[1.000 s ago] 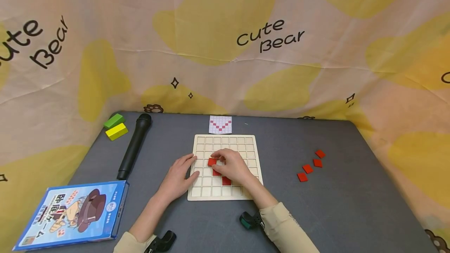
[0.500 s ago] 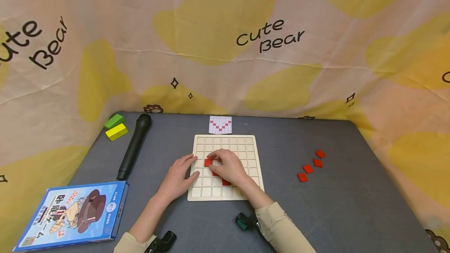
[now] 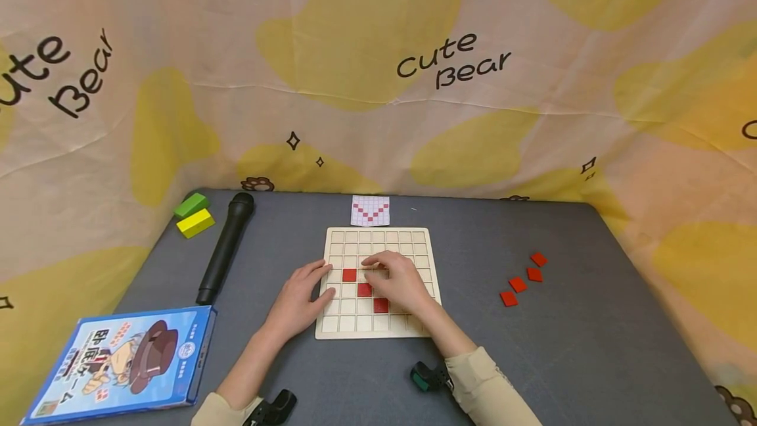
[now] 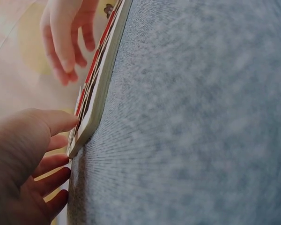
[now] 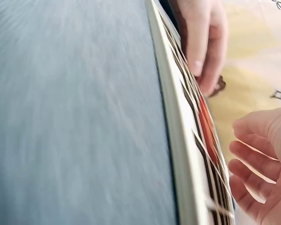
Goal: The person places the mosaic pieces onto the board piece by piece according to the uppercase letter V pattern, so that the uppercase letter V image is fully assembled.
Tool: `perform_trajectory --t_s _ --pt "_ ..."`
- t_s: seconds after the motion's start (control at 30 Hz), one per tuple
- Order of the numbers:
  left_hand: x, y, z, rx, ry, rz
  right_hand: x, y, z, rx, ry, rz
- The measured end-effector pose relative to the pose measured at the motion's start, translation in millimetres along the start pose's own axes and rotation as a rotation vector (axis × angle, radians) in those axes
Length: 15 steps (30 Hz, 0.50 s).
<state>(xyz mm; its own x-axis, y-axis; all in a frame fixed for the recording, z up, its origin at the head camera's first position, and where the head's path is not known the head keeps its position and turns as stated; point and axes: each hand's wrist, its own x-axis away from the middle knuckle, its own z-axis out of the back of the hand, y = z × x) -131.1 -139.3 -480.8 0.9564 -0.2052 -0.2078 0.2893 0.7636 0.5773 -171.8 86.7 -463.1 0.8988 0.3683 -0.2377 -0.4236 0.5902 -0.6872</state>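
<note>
A pale square grid board (image 3: 405, 329) lies on the table. Three red square tiles sit in its cells in a diagonal: a far-left tile (image 3: 349, 275), a middle tile (image 3: 364, 290) and a near tile (image 3: 381, 306). My left hand (image 3: 298, 301) rests at the board's left edge, thumb on the rim and fingers spread along the side, as the left wrist view (image 4: 18, 150) also shows. Over the board's middle hovers my right hand (image 3: 402, 284), its fingers loosely bent and holding nothing. In the right wrist view that hand (image 5: 267, 159) is just off the board's surface.
Several loose red tiles (image 3: 517, 284) lie to the right. Behind the board stands a small pattern card (image 3: 370, 210) with a red V. On the left are a black microphone (image 3: 227, 248), a green block (image 3: 192, 204), a yellow block (image 3: 196, 223) and a blue box (image 3: 118, 363).
My right hand slid the far-left red tile leftward into a cell, let go of it and drew back to the right. The left hand has stayed at the board's edge.
</note>
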Motion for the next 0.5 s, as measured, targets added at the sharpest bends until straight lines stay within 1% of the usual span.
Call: perform_trajectory --t_s 0.13,0.27,0.4,0.5 --pt "0.8 -0.4 -0.5 0.017 0.018 0.017 7.5 10.1 16.2 -0.011 0.032 -0.004" --pt "0.5 -0.9 -1.0 0.025 0.020 0.031 18.0 24.8 34.2 -0.002 0.060 -0.014" --pt "0.0 -1.4 -1.1 0.023 0.019 0.019 31.4 44.3 53.7 0.052 0.095 -0.032" --pt "0.1 -1.7 -0.8 0.018 0.014 0.009 43.9 58.0 70.8 0.097 0.108 -0.072"
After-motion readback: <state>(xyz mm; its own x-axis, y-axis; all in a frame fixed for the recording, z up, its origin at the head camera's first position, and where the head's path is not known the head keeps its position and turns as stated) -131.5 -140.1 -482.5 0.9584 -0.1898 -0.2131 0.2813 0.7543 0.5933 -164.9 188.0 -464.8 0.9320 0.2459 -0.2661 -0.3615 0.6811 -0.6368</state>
